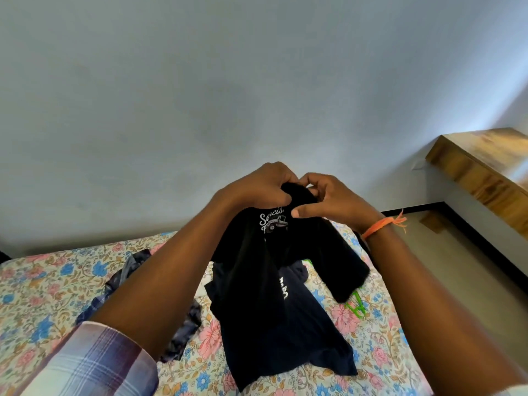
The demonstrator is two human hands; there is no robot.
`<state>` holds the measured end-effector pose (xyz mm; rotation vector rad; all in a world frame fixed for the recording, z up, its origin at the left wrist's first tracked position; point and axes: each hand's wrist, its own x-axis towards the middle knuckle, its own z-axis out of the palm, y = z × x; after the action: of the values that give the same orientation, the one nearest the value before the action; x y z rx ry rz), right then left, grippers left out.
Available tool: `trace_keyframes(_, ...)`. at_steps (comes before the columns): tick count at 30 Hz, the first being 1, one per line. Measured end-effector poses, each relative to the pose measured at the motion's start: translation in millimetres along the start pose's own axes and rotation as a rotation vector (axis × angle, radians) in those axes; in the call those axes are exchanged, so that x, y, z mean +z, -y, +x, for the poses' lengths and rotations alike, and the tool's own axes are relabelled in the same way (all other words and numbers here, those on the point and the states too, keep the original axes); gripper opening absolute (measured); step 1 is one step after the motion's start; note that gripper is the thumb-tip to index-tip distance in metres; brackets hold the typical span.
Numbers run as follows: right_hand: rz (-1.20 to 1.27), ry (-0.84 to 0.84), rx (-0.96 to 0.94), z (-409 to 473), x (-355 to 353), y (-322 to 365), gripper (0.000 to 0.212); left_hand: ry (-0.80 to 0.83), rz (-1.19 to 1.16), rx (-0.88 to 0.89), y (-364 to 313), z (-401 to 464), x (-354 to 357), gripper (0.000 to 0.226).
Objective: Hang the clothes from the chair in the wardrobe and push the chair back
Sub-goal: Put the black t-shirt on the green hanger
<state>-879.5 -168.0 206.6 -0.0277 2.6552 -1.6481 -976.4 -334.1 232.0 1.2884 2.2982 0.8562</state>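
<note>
I hold a black T-shirt point(258, 270) with white print up over the bed. My left hand point(263, 185) grips its collar from the left. My right hand point(328, 200) pinches the same collar from the right, thumb stretched out in front. The shirt hangs down and its hem touches the bed. Beneath it lies a dark navy garment point(308, 332) with white lettering. A green hanger point(355, 304) peeks out under the shirt's right sleeve. The chair and wardrobe are out of view.
A floral bedsheet point(57, 284) covers the bed below me. A grey-blue crumpled garment point(125, 278) lies left of my left arm. A wooden shelf point(483, 170) juts from the wall at right, above the pale floor point(445, 252). A plain wall stands ahead.
</note>
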Motion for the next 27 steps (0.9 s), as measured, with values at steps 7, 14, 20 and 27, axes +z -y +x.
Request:
trace_keyframes(7, -0.485, -0.268, -0.196, -4.5, 28.7, -18.7, 0.02, 0.309, -0.401, -0.528, 44.3, -12.8, 29.0, 0.021)
trace_keyframes(14, -0.509, -0.264, -0.139, -9.6, 60.1, -47.6, 0.029, 0.621, -1.043, -0.765, 112.4, -18.5, 74.3, 0.04)
trace_keyframes(20, -0.456, -0.116, -0.208, -11.0, 68.5, -43.4, 0.036, 0.738, -0.367, -0.808, 105.6, -13.9, 96.4, 0.019)
trace_keyframes(27, -0.377, -0.186, -0.143, -16.2, 50.2, -56.3, 0.042, 0.839, -0.039, -0.804, 106.7, -16.1, 113.4, 0.036)
